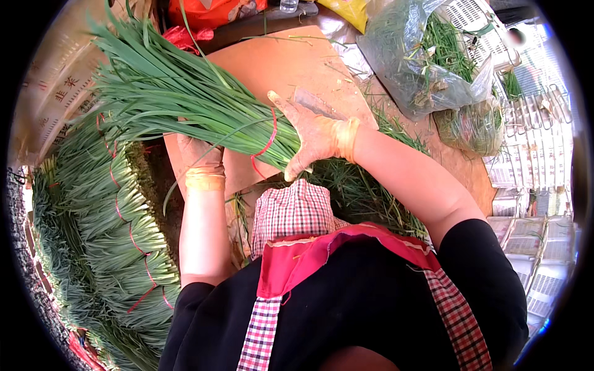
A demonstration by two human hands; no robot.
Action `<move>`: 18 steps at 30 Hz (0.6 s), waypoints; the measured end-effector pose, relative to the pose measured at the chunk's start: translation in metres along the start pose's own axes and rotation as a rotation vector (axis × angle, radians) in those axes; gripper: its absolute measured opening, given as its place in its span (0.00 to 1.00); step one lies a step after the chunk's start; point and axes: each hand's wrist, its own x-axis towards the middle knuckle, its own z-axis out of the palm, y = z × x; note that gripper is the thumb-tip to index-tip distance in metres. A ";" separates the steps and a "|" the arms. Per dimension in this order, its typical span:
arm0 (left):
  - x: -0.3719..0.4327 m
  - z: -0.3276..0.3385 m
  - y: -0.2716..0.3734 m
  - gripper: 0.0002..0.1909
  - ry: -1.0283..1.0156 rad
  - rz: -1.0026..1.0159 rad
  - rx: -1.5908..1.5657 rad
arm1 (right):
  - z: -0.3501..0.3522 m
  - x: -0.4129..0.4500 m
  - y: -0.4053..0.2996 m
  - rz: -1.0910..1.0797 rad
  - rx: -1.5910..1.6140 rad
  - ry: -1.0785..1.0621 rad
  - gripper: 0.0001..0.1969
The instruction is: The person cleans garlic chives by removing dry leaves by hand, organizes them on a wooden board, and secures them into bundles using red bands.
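Observation:
A thick bundle of garlic chives (199,102) lies slantwise over a tan board (283,60), its leaves to the upper left and its cut ends to the right. A red tie (271,139) goes around it near the cut ends. My left hand (199,150), in a thin stained glove, is under the bundle and supports it; its fingers are mostly hidden. My right hand (311,134), gloved too, is spread against the cut ends, thumb and fingers apart. A flat blade-like piece (320,104) lies on the board behind my right hand.
Tied chive bundles (125,222) are stacked at the left beside printed sheeting (60,92). Loose chive scraps (371,185) lie below the board. A clear plastic bag of trimmings (417,69), a smaller bag (473,125) and white plastic crates (533,250) are at the right.

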 end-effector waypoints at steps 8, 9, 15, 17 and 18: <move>0.007 -0.090 -0.075 0.29 -0.241 -0.051 -0.424 | 0.029 0.024 0.019 -0.039 0.132 -0.014 0.57; 0.005 -0.093 -0.077 0.30 -0.268 -0.112 -0.674 | 0.023 0.026 0.018 -0.038 0.081 -0.016 0.55; -0.059 -0.051 -0.031 0.25 0.901 -0.404 -3.030 | 0.000 0.038 0.021 0.010 -0.554 0.124 0.52; -0.086 -0.028 -0.020 0.19 0.914 -0.080 -3.771 | 0.007 0.036 0.025 0.087 -0.680 0.076 0.54; -0.096 -0.017 -0.016 0.15 0.796 0.197 -4.156 | 0.010 0.034 0.026 0.140 -0.747 0.005 0.56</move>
